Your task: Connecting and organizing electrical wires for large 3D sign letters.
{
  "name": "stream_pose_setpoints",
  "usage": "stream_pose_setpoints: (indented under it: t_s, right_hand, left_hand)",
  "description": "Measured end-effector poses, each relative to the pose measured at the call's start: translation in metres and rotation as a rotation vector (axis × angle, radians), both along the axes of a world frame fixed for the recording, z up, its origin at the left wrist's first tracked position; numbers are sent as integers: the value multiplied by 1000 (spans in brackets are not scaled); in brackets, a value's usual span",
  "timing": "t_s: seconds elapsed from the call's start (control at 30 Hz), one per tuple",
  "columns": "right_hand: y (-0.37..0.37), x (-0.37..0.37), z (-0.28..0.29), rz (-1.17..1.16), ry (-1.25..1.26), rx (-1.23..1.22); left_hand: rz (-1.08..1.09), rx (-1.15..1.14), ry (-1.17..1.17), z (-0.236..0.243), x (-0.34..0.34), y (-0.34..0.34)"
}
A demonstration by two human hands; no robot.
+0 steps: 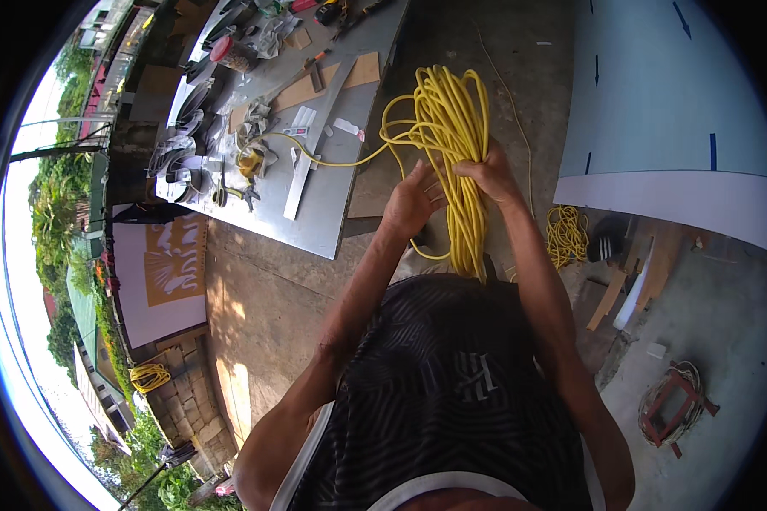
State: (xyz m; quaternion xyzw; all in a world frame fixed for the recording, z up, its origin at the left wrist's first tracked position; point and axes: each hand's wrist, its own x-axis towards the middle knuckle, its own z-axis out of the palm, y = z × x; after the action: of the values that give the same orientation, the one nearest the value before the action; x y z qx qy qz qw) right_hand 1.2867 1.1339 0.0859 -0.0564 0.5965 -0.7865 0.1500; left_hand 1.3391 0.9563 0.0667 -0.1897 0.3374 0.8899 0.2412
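A long coil of yellow cable (457, 128) hangs in looped strands in front of my torso. My right hand (491, 173) is closed around its right side, with the thumb laid across the strands. At the coil's left side is my left hand (412, 201), its thumb and fingers spread apart; the fingertips reach the strands and are partly hidden there. One loose length of the cable runs left from the coil onto the metal-topped table (328, 230).
The table carries a hammer (317, 75), a long metal strip (314, 149), a red-lidded jar (230, 53) and scraps. At right lie another yellow coil (567, 234), wood planks (626, 277) and a wire reel (673, 407). A large pale blue panel (656, 111) stands beyond them.
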Motion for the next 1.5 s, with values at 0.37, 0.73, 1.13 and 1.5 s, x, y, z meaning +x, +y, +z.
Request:
stream_pose_setpoints:
  t_s: [0.37,0.73,1.13,1.5]
  right_hand:
    - [27,-2,0,-131,-90,-289]
    - [14,6,24,-161,-77,-139]
    - [-8,-5,14,-162,-129,-83]
    - [5,-33,22,12,-149,-14]
  left_hand:
    - [143,-900,223,-24,12,-41]
    - [370,-1409,925,56,-44,-22]
    - [-237,-143,399,18,-28,30]
    - [-117,-289,428,16,-36,13]
